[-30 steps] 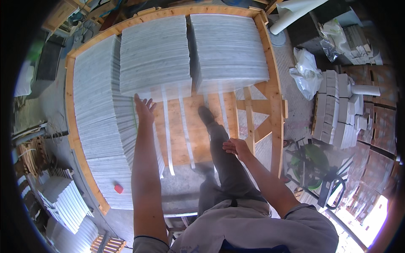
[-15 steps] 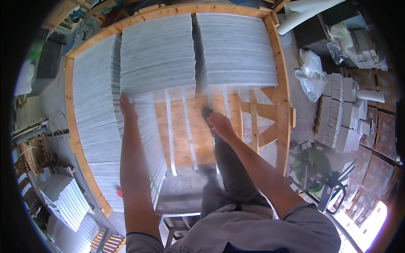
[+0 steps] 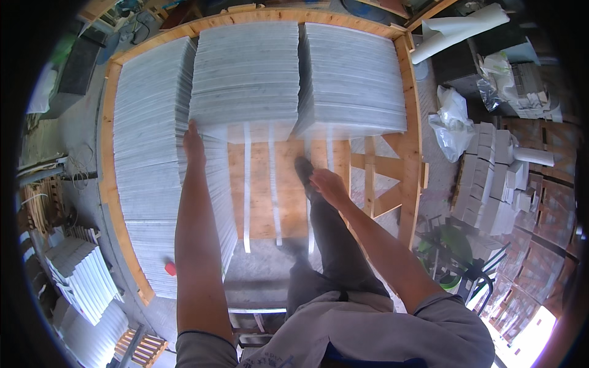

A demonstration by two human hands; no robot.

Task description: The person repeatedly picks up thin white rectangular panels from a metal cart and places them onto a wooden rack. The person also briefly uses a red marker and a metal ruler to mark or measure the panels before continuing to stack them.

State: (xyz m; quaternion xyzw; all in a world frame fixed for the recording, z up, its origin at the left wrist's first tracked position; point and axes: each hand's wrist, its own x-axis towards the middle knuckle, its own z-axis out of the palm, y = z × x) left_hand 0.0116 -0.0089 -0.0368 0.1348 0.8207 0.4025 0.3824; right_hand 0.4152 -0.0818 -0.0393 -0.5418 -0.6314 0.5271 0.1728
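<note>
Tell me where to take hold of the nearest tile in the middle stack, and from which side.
Grip the nearest tile of the middle stack by its two upright side edges, coming from the open crate floor in front. The tiles stand on edge, packed face to face, so only that front face and its edges look free. The left hand is already at its left corner; the right hand hangs apart.

3 tile stacks (image 3: 245,80) in crate (image 3: 410,110); bags (image 3: 451,119) right.
</note>
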